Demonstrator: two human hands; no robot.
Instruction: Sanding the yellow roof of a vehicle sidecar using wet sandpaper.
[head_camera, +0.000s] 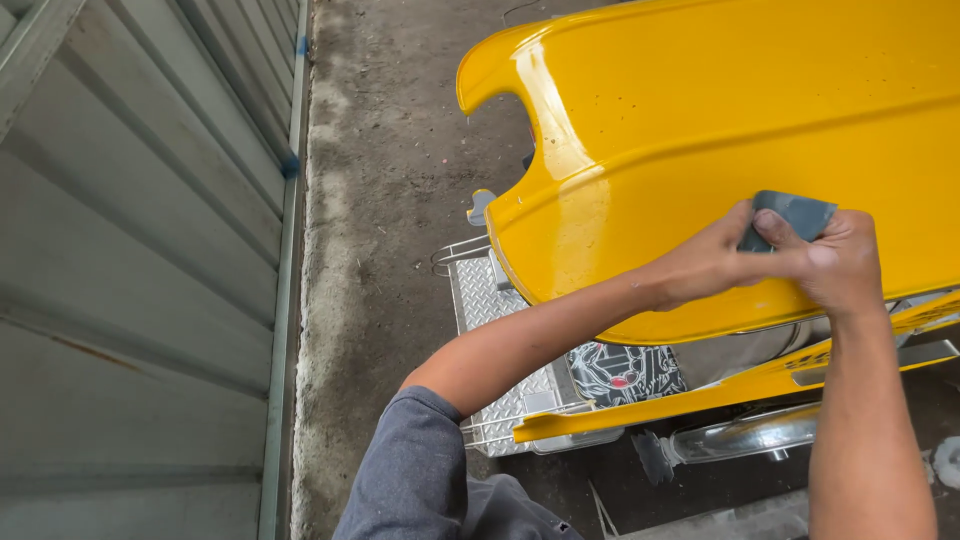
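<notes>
While you lean over a glossy yellow curved vehicle body panel (720, 110), both of your hands meet on a small grey rectangular sanding block (795, 212) pressed flat against the panel's lower right area. Your left hand (705, 262) reaches across from the lower left, its fingers curled against the near edge of the grey block, thumb laid along the paint. Your right hand (835, 265) comes up from the bottom right, its fingers bent over the block's right side and its index finger stretched leftward across the left hand's knuckles. Both hands are clenched on the block, which sits just above the panel's rounded lower lip, where the yellow surface curves down and under.

A dark grey sleeve (415, 480) is pushed up above your left elbow, leaving the forearm bare; your right forearm is bare too. Beneath the panel lies a silver diamond-tread metal footplate (485, 300), framed by a thin wire rack. Beside the footplate sits a black patterned seat cover with white and red markings (625, 370). A narrow yellow trim strip (700, 395) runs diagonally below the cover, and a chrome exhaust pipe (745, 435) lies just under that strip. Stained grey concrete floor (385, 200) stretches away to the left, ending at a pale green corrugated metal wall (130, 250).
</notes>
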